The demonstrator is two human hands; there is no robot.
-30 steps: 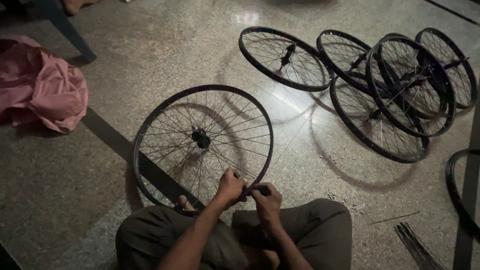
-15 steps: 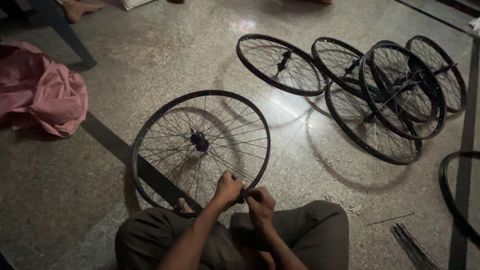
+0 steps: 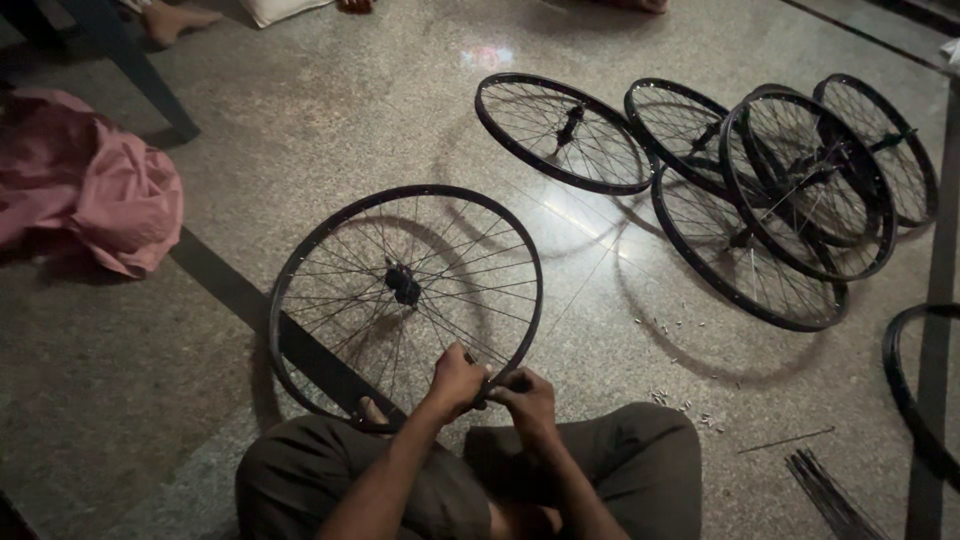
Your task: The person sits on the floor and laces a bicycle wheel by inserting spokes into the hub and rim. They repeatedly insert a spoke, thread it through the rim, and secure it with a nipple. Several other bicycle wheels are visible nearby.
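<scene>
A black bicycle wheel (image 3: pixel 405 290) with thin crossed spokes and a dark hub stands tilted on the floor (image 3: pixel 300 130). The left hand (image 3: pixel 455 380) and right hand (image 3: pixel 525 398) meet at its near rim, fingers pinching the rim.

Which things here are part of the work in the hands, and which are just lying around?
In hand:
- black spoked bicycle wheel, held at its near rim
- left hand and right hand, both gripping that rim
- bundle of loose thin dark spokes and small scattered metal nipples, likely supplies

Lying about:
- overlapping finished black wheels
- crumpled pink cloth
- partial black rim at right edge
</scene>
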